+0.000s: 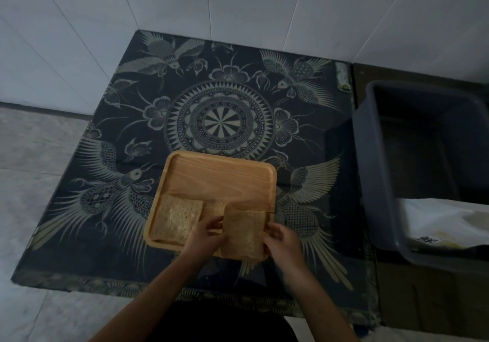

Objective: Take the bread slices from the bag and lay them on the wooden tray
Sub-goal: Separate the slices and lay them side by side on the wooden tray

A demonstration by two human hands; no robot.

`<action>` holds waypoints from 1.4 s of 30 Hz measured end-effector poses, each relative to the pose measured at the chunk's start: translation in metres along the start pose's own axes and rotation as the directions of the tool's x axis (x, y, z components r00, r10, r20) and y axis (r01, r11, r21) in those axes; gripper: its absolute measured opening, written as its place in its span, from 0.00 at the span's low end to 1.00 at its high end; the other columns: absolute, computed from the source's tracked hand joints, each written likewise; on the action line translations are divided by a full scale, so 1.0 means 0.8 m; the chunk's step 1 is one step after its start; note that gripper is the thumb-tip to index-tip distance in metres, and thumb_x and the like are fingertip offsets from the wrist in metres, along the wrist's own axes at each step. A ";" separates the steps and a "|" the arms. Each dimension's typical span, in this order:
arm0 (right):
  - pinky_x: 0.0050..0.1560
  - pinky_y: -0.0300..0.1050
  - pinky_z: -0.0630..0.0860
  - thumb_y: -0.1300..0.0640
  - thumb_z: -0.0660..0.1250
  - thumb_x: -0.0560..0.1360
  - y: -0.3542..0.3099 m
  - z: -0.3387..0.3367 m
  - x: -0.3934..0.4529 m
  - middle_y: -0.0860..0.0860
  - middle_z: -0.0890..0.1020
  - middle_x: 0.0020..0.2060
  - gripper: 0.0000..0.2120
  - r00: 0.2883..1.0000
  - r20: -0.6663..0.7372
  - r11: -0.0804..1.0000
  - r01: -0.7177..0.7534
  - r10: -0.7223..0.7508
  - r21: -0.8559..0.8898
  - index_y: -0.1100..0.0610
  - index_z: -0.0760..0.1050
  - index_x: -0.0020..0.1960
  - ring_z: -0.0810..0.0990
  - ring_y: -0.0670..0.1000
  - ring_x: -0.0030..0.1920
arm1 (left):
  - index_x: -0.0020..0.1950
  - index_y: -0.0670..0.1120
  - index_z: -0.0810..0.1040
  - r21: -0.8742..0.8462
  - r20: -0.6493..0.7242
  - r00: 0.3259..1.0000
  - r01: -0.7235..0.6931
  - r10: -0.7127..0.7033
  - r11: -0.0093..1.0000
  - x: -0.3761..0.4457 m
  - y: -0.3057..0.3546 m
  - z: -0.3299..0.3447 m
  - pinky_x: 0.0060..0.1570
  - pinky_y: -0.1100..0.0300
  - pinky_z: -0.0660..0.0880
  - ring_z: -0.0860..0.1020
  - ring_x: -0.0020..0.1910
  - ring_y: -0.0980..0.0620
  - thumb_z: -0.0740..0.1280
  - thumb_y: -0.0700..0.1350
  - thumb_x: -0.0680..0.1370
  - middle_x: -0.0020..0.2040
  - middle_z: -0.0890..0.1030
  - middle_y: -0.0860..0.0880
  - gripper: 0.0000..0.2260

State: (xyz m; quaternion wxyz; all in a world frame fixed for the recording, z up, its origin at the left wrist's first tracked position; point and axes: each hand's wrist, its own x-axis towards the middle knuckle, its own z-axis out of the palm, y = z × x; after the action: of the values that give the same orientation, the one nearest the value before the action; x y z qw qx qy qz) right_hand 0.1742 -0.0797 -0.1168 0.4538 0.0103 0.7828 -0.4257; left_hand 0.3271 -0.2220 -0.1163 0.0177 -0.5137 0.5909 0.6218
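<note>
A square wooden tray (pixel 219 175) lies on the dark patterned cloth in front of me. One bread slice (pixel 176 218) rests flat in the tray's near left corner. A second bread slice (pixel 243 232) sits over the near right corner, held at its two sides: my left hand (pixel 205 237) pinches its left edge and my right hand (pixel 281 239) grips its right edge. The white bread bag (pixel 444 221) lies inside the grey tub at the right.
A grey plastic tub (pixel 375 156) stands to the right of the table (pixel 79 209), which is covered with a dark cloth printed with birds and a round medallion. White tiled walls rise behind. Pale floor shows at the left.
</note>
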 end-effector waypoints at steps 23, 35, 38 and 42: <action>0.44 0.39 0.83 0.56 0.75 0.76 -0.028 0.011 -0.032 0.39 0.87 0.48 0.12 0.983 0.004 0.971 0.179 -0.182 0.161 0.40 0.81 0.54 0.86 0.41 0.49 | 0.70 0.46 0.74 -0.268 0.224 0.974 0.031 0.031 0.963 -0.002 0.006 -0.042 0.61 0.38 0.78 0.83 0.58 0.39 0.72 0.32 0.75 0.60 0.83 0.38 0.25; 0.52 0.34 0.80 0.56 0.74 0.77 -0.087 0.022 -0.055 0.39 0.86 0.51 0.10 0.727 0.095 0.714 0.686 -0.680 -0.141 0.46 0.83 0.56 0.85 0.42 0.53 | 0.73 0.54 0.69 -0.048 0.170 0.963 -0.205 0.210 0.978 -0.006 0.050 -0.080 0.63 0.47 0.77 0.78 0.63 0.50 0.79 0.48 0.70 0.66 0.77 0.51 0.34; 0.52 0.31 0.79 0.54 0.73 0.77 -0.100 0.019 -0.056 0.37 0.85 0.52 0.08 0.649 0.169 0.614 0.759 -0.742 -0.219 0.46 0.83 0.55 0.84 0.41 0.54 | 0.72 0.59 0.71 0.100 0.158 0.908 -0.406 0.389 0.908 -0.003 0.059 -0.089 0.63 0.49 0.77 0.74 0.66 0.60 0.79 0.52 0.70 0.67 0.75 0.60 0.32; 0.53 0.30 0.78 0.56 0.72 0.74 -0.116 0.013 -0.057 0.38 0.84 0.52 0.12 0.613 0.259 0.580 0.790 -0.747 -0.198 0.45 0.82 0.56 0.84 0.42 0.56 | 0.62 0.56 0.80 0.147 0.266 0.818 -0.557 0.509 0.818 -0.006 0.077 -0.091 0.60 0.50 0.79 0.80 0.58 0.59 0.74 0.51 0.75 0.56 0.83 0.58 0.16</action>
State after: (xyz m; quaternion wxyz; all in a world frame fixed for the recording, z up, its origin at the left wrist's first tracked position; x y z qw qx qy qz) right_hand 0.1709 -0.1290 -0.0258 0.2765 -0.4289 0.7273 -0.4589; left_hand 0.3355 -0.2927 -0.0526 -0.0384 -0.2514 0.7704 0.5846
